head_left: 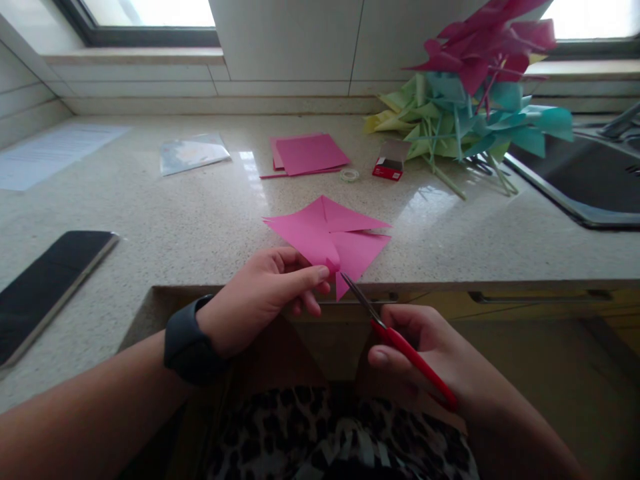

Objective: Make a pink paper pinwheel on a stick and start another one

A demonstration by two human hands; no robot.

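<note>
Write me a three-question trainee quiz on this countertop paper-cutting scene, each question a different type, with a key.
1. True or false: the right hand holds red-handled scissors with the blades at the pink paper square.
2. Multiple choice: what lies at the far left on the countertop, nearest the left hand? A) dark phone B) small red box C) tape roll
3. Fill in: the pile of finished paper pinwheels sits beside the ____ at the right.

Key
1. True.
2. A, the dark phone; the small red box and tape roll lie farther back.
3. Sink.
</note>
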